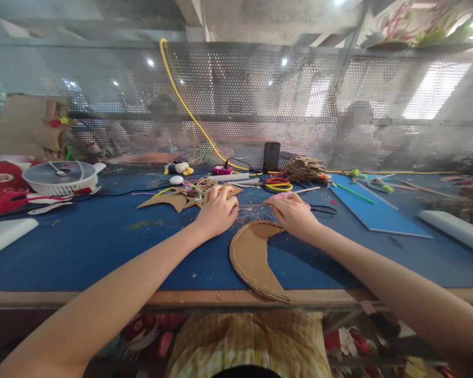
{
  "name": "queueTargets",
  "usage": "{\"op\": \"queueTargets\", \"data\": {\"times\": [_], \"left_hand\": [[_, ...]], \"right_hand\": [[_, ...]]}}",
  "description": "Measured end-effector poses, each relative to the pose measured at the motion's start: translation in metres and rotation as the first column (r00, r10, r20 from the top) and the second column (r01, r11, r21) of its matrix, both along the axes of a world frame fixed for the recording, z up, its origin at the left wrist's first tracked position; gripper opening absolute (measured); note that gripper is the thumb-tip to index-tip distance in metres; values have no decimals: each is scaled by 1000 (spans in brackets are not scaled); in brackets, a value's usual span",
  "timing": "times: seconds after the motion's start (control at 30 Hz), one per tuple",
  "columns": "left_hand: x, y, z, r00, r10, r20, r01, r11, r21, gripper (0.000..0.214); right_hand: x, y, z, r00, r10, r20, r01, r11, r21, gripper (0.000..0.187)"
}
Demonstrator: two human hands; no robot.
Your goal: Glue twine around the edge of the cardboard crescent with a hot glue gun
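Note:
A thin brown strip (252, 205), perhaps a twig or cord, stretches between my two hands just above the blue tabletop. My left hand (216, 211) is closed with its fingers curled down at the strip's left end. At the other end, the fingertips of my right hand (294, 214) pinch it. Just behind the right hand lies a pink tool (280, 195), partly hidden, that looks like a glue gun. Nearest me, a crescent of layered cardboard (252, 252) lies flat, its upper tip close to my right hand. Cardboard star shapes (167, 200) lie beyond my left hand.
Orange- and yellow-handled scissors (279, 184), a bundle of brown strips (305, 168) and a black phone (271, 156) are at the back. On the right is a blue board (378, 210); on the left, a white basket (63, 178). A perforated screen (236, 105) stands behind.

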State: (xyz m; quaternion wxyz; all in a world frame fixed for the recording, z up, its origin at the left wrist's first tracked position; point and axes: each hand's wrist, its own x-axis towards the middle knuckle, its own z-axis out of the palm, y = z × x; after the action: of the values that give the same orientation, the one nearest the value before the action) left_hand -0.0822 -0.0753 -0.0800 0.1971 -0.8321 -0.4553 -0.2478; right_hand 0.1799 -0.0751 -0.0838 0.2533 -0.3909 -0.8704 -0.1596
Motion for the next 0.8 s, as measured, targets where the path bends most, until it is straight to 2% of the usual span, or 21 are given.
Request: {"op": "queueTargets", "data": {"times": [0.1,0.2,0.27,0.43,0.5,0.6,0.7,0.8], "left_hand": [[-4,4,-2,997,70,-15,-70,997,-29,19],[-10,8,1,991,132,26,-132,991,-10,19],[-15,12,5,984,153,94,-156,988,18,19],[-29,24,11,928,187,321,-196,981,-6,18],[-32,27,8,915,231,330,-227,973,-51,16],[-33,29,1,925,276,260,-248,959,-137,20],[-28,28,-4,950,230,210,-192,963,-188,47],[-15,21,-4,974,77,213,-43,986,-160,50]], "right_hand": [[-1,0,0,998,-41,-40,40,999,-27,34],[1,1,0,992,-47,-121,40,997,-62,24],[2,1,0,984,-50,-171,44,998,-41,18],[5,1,1,984,-10,-180,19,999,51,24],[4,1,1,987,38,-159,-27,997,69,21],[4,1,-1,990,77,-121,-67,994,85,24],[4,3,-3,993,80,-91,-75,995,66,24],[3,2,-3,992,67,-106,-61,996,59,21]]}}
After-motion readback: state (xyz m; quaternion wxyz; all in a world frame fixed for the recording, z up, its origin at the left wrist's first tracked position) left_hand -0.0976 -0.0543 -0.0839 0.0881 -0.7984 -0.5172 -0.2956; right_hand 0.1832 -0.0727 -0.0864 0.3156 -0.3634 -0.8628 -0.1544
